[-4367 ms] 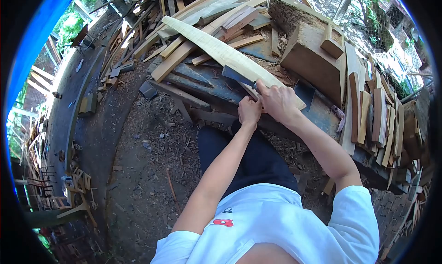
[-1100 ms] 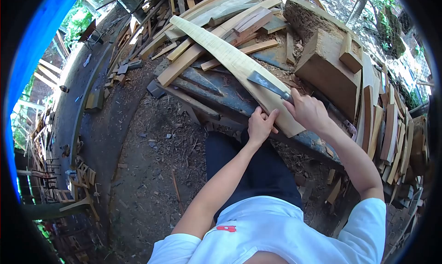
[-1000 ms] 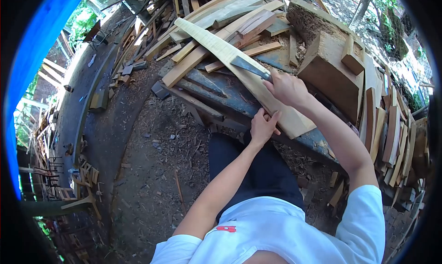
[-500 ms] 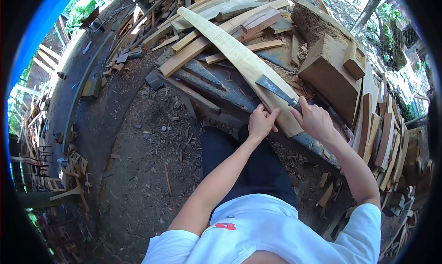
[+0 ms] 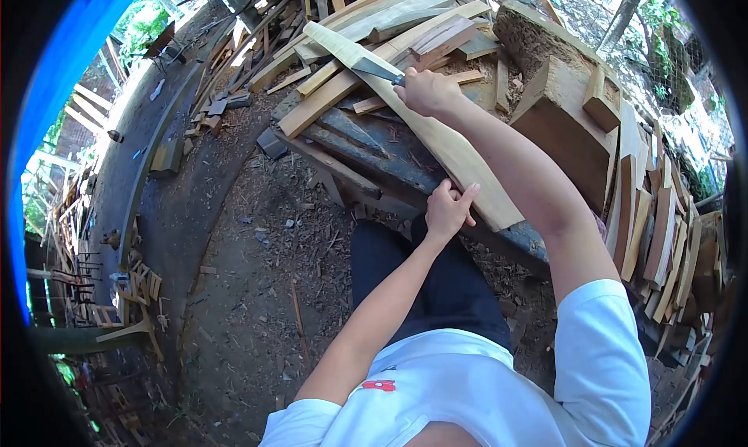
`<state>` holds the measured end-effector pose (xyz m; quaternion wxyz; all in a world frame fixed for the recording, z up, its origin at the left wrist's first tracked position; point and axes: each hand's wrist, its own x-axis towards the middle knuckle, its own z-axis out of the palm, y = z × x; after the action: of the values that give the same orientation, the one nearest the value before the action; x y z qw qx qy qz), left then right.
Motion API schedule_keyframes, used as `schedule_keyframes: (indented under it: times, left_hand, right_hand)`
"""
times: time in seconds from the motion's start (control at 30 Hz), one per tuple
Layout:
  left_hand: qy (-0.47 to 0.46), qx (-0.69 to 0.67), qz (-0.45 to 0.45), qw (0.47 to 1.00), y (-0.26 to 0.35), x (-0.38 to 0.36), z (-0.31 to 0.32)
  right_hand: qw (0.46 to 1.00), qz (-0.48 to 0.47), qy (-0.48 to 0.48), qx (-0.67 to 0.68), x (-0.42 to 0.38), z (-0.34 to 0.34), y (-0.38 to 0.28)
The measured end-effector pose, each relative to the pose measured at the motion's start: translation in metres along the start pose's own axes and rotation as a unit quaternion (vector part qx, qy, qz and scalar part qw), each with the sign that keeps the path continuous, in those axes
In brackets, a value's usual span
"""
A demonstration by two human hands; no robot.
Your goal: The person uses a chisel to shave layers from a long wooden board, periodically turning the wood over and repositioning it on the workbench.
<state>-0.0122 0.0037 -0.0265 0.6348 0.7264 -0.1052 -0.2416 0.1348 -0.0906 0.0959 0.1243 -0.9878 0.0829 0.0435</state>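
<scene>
A long, pale, tapered wooden board [image 5: 456, 153] lies slantwise over the workbench [image 5: 351, 151], its narrow end on other timber. My left hand [image 5: 449, 211] grips the board's near edge close to the wide end, thumb on top; some fingers are hidden at the side. In my right hand [image 5: 431, 93] is the handle of a putty knife, mostly covered by my fingers. The putty knife's [image 5: 376, 70] grey triangular blade lies on or just over the board towards its narrow end; contact is hard to tell.
Several planks [image 5: 335, 96] are piled beyond the bench. A big squared timber block [image 5: 565, 120] with a small wood block [image 5: 601, 102] on it stands to the right. Cut boards [image 5: 643, 213] lean at far right. Wood chips litter the ground [image 5: 257, 291].
My right hand has carried the putty knife along the board, from the wide end up and left towards the narrow end. My left hand keeps its hold near the wide end.
</scene>
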Motion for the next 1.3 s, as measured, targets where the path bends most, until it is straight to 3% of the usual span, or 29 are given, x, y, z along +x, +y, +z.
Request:
schedule_keyframes:
  times: [0.23,0.37,0.47,0.6,0.77,0.97,1.1,1.23,1.3]
  left_hand:
    - [0.003,-0.040,-0.022,0.999,0.006,-0.001,-0.001]
    - [-0.018,-0.056,-0.016,0.998,0.006,0.001,-0.002]
    - [-0.024,-0.053,-0.019,0.998,0.003,0.001,-0.002]
    - [-0.029,-0.069,-0.024,0.997,0.001,0.003,-0.002]
    - [-0.007,-0.037,-0.018,0.999,0.006,0.000,-0.001]
    - [-0.014,-0.050,-0.024,0.998,0.004,0.002,0.001]
    - [-0.021,-0.079,-0.014,0.997,-0.002,0.004,0.001]
    - [-0.023,-0.084,-0.013,0.996,-0.001,0.004,0.001]
    - [-0.021,-0.082,-0.009,0.996,-0.001,0.004,0.001]
  right_hand:
    - [0.998,0.019,0.030,-0.056,-0.144,0.014,0.078]
    - [0.996,0.050,-0.018,-0.068,-0.203,0.009,0.098]
    - [0.994,0.071,-0.046,-0.073,-0.190,-0.001,0.085]
    - [0.998,-0.007,0.036,-0.052,-0.106,0.015,0.064]
    - [0.999,-0.002,0.034,-0.006,-0.043,0.013,0.029]
    - [0.998,0.011,0.046,-0.042,-0.153,0.029,0.090]
    - [0.996,0.075,-0.019,-0.051,-0.248,0.012,0.108]
    - [0.993,0.091,-0.043,-0.057,-0.249,0.008,0.110]
    - [0.996,0.073,0.009,-0.054,-0.215,0.012,0.101]
